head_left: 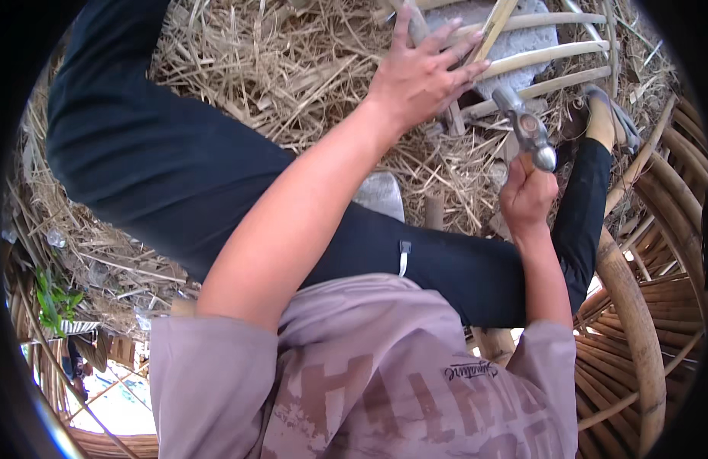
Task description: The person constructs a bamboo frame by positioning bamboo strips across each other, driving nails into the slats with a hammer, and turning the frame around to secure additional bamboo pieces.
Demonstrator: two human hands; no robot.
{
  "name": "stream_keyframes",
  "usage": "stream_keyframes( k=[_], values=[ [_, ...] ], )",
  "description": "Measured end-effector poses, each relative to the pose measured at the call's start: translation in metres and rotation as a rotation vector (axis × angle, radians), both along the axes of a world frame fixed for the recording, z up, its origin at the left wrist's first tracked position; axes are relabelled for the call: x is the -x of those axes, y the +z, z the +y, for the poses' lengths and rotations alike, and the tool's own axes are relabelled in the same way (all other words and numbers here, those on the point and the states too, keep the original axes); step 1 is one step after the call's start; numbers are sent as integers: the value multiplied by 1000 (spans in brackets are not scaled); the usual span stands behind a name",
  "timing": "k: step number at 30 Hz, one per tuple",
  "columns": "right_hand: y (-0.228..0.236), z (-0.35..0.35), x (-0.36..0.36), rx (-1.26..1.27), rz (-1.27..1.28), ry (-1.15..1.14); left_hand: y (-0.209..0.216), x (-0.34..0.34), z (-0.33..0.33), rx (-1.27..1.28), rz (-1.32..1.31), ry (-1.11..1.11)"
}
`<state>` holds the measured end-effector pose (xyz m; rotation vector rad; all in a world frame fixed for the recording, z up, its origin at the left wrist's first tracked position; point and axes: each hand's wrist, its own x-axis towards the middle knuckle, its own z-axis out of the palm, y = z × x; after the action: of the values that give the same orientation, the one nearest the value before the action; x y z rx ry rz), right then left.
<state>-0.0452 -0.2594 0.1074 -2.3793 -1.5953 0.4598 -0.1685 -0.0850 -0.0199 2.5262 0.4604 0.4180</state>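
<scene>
The hammer, likely heavy-headed, is aptly handle-gripped by the right hand. The left hand is spread over bamboo.

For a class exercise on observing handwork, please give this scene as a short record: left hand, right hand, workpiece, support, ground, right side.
Left hand: fingers spread over the workpiece
Right hand: closed around the handle of a silver metal-headed hammer
Workpiece: pale, curved bamboo strips
Support: rough grey stone-like block beneath the strips
Ground: dry, straw-coloured plant litter
Right side: thick, curved brown bamboo poles
</scene>
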Motion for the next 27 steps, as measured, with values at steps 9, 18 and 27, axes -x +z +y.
stream_keyframes(
  k=[9,18,27],
  values=[
    [1,10,0,353,-59,-75,2,-5,5,-106,54,-13],
    [3,-14,-3,-42,-73,70,-2,-3,7,-69,2,-1],
    [-9,0,2,292,-29,-73,-4,-5,3,-70,-57,34]
  ],
)
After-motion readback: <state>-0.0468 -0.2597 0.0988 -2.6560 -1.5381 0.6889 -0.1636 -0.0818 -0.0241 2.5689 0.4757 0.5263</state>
